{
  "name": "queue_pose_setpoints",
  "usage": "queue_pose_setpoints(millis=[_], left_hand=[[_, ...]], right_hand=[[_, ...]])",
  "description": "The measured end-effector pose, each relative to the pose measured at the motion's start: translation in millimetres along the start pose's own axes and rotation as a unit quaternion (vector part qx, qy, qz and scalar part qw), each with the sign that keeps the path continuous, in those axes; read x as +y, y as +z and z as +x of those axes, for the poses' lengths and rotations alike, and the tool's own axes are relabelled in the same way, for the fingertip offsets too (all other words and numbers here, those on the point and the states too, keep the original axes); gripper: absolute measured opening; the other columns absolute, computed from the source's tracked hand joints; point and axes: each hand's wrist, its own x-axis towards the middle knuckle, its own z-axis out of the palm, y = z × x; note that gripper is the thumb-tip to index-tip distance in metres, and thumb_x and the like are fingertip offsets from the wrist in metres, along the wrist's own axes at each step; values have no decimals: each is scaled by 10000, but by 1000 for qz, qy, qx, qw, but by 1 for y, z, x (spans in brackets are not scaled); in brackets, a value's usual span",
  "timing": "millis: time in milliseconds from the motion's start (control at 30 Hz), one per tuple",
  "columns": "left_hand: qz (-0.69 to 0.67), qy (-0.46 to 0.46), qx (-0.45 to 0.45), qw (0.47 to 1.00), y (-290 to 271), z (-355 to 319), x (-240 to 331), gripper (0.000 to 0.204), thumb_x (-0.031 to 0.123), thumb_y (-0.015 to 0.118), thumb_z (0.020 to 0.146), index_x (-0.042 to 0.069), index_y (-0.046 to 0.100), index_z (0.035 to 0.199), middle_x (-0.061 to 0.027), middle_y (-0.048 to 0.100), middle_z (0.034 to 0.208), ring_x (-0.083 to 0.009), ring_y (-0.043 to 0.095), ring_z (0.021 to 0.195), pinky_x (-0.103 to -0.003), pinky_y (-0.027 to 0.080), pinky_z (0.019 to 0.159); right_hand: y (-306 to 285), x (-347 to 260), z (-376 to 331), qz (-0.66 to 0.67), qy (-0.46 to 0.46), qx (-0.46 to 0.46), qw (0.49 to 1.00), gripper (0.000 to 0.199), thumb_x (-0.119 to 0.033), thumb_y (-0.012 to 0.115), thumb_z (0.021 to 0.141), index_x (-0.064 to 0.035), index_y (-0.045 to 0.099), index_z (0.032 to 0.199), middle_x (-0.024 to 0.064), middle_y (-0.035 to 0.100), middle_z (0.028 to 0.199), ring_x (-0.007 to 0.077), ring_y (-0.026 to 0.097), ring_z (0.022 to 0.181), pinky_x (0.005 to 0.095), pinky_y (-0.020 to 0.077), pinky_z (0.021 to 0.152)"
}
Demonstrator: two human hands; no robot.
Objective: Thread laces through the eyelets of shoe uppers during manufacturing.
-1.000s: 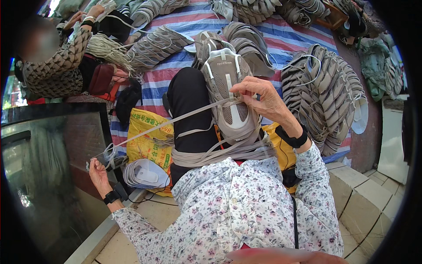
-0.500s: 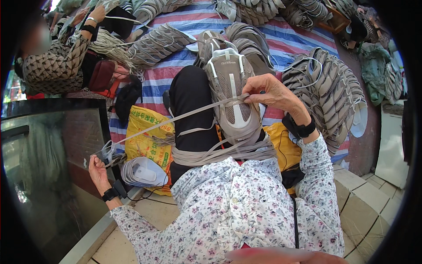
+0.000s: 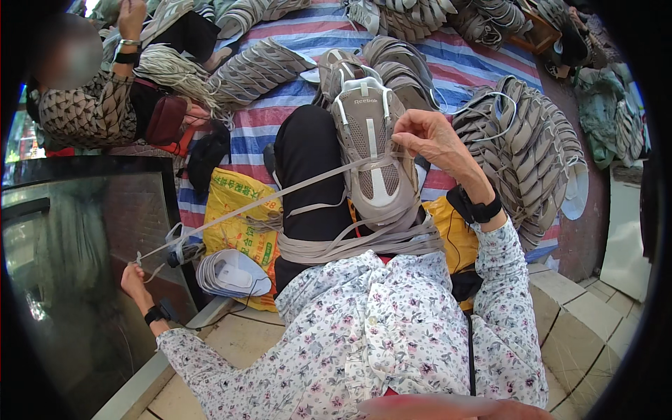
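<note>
A grey-brown mesh shoe upper [image 3: 360, 129] with white trim rests on my lap, its toe toward me. A flat grey shoelace [image 3: 241, 208] runs taut from the upper's lacing area out to the left. My left hand [image 3: 133, 281] is closed on that shoelace near its far end, low on the left. Beside the upper's right edge, my right hand [image 3: 437, 143] is closed in a pinch; what lies between its fingertips is too small to make out. A bundle of grey shoelaces [image 3: 329, 250] lies across my thighs.
Stacked shoe uppers [image 3: 518, 150] lie to the right, with more behind on a striped sheet [image 3: 448, 59]. A yellow bag [image 3: 234, 192] and white insole-shaped pieces [image 3: 231, 273] sit at left, by a dark glass panel [image 3: 84, 245]. Another person [image 3: 87, 105] works at upper left.
My left hand has moved down and left, drawing the shoelace further out. My right hand has shifted slightly up and right, off the lace crossing the upper. The other person's raised hand has moved.
</note>
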Motion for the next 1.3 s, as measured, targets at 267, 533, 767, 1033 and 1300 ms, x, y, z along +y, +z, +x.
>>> queue_pose_setpoints(millis=[267, 533, 767, 1033, 1300], left_hand=[[154, 481, -175, 845, 252, -223, 207, 272, 36, 646, 845, 47, 684, 1114, -145, 666, 1045, -300, 637, 945, -389, 497, 853], [66, 346, -616, 705, 362, -332, 218, 186, 110, 597, 940, -50, 662, 1008, -66, 654, 713, -114, 644, 561, -228, 492, 491], [126, 227, -603, 755, 297, -259, 232, 239, 187, 615, 949, -22, 678, 851, -4, 614, 628, -59, 587, 513, -224, 430, 451], [388, 433, -116, 805, 201, -173, 194, 182, 177, 681, 864, 6, 682, 799, -139, 657, 767, -338, 645, 705, -426, 496, 618], [49, 478, -354, 802, 318, -313, 218, 102, 67, 676, 853, -27, 648, 827, -89, 641, 754, -178, 617, 565, -307, 472, 523]], right_hand=[[9, 15, -20, 62, 19, 75, 995, 106, -114, 664, 936, -12, 660, 908, -22, 605, 754, 38, 514, 629, 188, 425, 567], [10, 23, -37, 79, 9, 95, 992, 81, -89, 664, 931, -10, 663, 913, -24, 593, 735, 37, 504, 626, 185, 417, 565], [-1, 18, -32, 79, 13, 114, 990, 70, -80, 662, 925, -11, 659, 911, -29, 589, 741, 35, 499, 626, 182, 412, 564], [5, 13, -7, 51, -38, 94, 994, 88, -101, 666, 927, -15, 657, 912, -34, 579, 734, 29, 502, 631, 181, 420, 569], [14, 6, -11, 30, -49, 103, 993, 78, -90, 669, 925, -13, 660, 916, -33, 595, 763, 27, 512, 645, 180, 427, 569]])
